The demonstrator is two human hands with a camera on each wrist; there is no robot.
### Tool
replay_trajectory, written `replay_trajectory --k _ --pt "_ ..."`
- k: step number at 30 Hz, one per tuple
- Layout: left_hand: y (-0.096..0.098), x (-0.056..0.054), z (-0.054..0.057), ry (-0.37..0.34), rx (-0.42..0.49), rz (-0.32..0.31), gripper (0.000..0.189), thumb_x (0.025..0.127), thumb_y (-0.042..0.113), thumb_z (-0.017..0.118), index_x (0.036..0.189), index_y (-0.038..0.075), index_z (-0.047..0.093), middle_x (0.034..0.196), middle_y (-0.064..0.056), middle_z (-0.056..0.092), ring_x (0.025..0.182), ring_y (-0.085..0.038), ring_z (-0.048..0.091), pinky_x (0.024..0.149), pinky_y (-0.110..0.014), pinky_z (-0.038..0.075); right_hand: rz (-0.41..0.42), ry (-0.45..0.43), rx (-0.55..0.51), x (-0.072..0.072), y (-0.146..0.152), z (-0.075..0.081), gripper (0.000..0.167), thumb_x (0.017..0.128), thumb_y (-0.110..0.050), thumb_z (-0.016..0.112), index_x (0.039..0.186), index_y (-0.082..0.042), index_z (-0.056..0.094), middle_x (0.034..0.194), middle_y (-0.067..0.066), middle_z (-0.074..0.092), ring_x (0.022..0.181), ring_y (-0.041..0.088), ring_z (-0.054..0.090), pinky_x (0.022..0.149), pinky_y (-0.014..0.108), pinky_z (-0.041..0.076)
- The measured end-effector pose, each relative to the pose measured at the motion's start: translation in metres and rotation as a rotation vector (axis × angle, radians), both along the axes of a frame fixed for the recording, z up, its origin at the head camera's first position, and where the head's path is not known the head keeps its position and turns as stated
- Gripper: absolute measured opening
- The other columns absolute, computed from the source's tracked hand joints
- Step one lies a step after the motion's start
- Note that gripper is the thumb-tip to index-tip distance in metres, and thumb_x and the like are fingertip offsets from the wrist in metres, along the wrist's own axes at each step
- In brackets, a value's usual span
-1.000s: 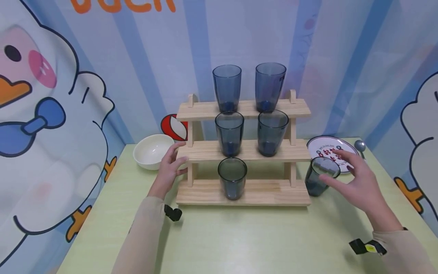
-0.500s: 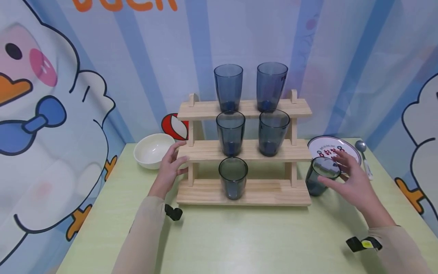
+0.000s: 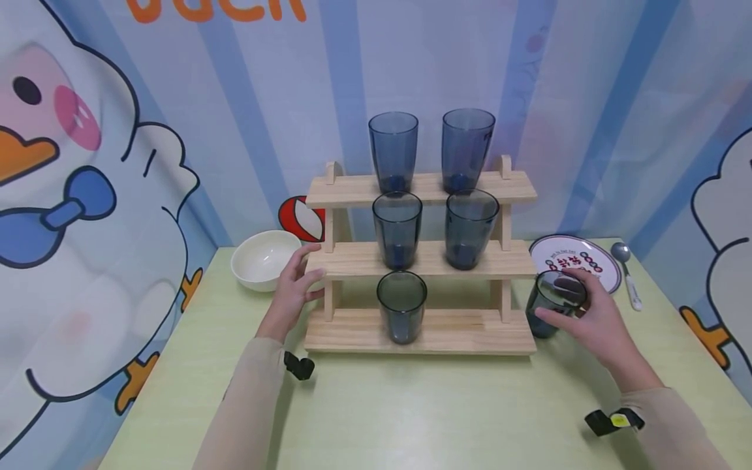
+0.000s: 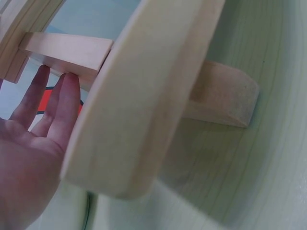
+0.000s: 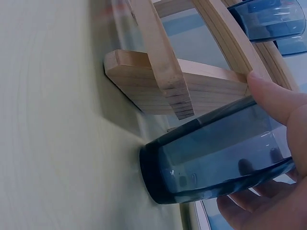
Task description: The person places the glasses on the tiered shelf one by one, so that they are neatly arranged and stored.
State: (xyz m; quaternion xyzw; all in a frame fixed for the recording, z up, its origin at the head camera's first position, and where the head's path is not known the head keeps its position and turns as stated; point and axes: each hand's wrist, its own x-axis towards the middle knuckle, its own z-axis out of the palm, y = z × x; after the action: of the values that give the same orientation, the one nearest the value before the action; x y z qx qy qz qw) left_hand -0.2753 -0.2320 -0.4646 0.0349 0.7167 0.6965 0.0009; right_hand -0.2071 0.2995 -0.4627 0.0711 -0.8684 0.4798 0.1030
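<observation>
My right hand [image 3: 600, 329] holds a blue-grey tinted drinking glass [image 3: 544, 318] near its rim, beside the right end of a three-tier wooden display rack [image 3: 352, 331]. In the right wrist view the thumb lies along one side of the glass [image 5: 206, 155] and the other fingers reach round the far side; its base is right at the tabletop. My left hand [image 3: 289, 294] touches the rack's left side at the middle shelf, fingers extended against an upright post [image 4: 72, 50] in the left wrist view. One glass [image 3: 402, 310] stands on the bottom shelf.
Two glasses [image 3: 397, 232] stand on the middle shelf and two more [image 3: 393, 153] on the top. A white bowl [image 3: 264, 261] sits left of the rack. Behind the held glass lie a printed plate [image 3: 605, 271] and a spoon [image 3: 630, 281]. A cartoon-patterned backdrop [image 3: 264, 130] rises behind.
My right hand has moved left and its fingers have closed in around the glass beside the rack. The left hand has stayed on the rack's side.
</observation>
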Motion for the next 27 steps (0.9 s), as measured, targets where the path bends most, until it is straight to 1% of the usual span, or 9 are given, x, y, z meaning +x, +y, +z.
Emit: replay_trajectory --k 4,9,14,21,27 --pt "0.0006 0.0 0.0004 0.0 -0.001 0.002 0.053 0.104 0.021 0.064 0.153 0.028 0.046 0.163 -0.009 0.041 0.137 -0.038 0.05 0.105 -0.066 0.05 0.008 0.002 -0.033 0.0009 -0.002 0.0005 0.089 0.088 -0.011 0.085 0.157 -0.002 0.031 0.144 0.024 0.05 0.112 -0.004 0.052 0.083 0.005 0.047" --pt "0.0017 0.0014 0.0023 -0.008 0.002 0.006 0.055 0.102 0.021 0.065 0.153 0.028 0.046 0.161 -0.01 0.043 0.136 -0.039 0.051 0.104 -0.066 0.051 0.004 0.006 -0.024 0.0021 -0.0026 -0.0005 0.088 0.088 -0.013 0.086 0.157 -0.005 0.032 0.145 0.027 0.049 0.112 -0.003 0.049 0.083 0.005 0.046" --pt "0.0015 0.0014 0.0017 -0.01 0.0 0.006 0.055 0.102 0.022 0.065 0.153 0.028 0.045 0.161 -0.01 0.043 0.135 -0.039 0.052 0.104 -0.065 0.051 -0.028 -0.012 -0.04 0.0038 -0.0028 -0.0008 0.088 0.089 -0.014 0.085 0.158 -0.004 0.032 0.146 0.026 0.049 0.111 -0.003 0.05 0.081 0.005 0.048" --pt "0.0009 0.0017 0.0007 -0.004 0.005 -0.003 0.056 0.102 0.022 0.066 0.153 0.027 0.046 0.16 -0.011 0.044 0.135 -0.038 0.052 0.103 -0.064 0.052 -0.067 -0.058 -0.042 0.0059 0.0006 -0.0062 0.092 0.089 -0.018 0.086 0.162 -0.006 0.03 0.149 0.024 0.047 0.11 -0.002 0.049 0.078 0.006 0.049" --pt "0.0002 0.0014 0.0005 0.0 0.011 -0.005 0.055 0.102 0.021 0.065 0.153 0.027 0.046 0.16 -0.01 0.044 0.134 -0.038 0.052 0.103 -0.063 0.052 -0.065 -0.051 -0.059 0.0089 0.0014 -0.0049 0.089 0.09 -0.019 0.085 0.161 -0.009 0.033 0.144 0.016 0.05 0.11 -0.001 0.052 0.076 0.01 0.051"
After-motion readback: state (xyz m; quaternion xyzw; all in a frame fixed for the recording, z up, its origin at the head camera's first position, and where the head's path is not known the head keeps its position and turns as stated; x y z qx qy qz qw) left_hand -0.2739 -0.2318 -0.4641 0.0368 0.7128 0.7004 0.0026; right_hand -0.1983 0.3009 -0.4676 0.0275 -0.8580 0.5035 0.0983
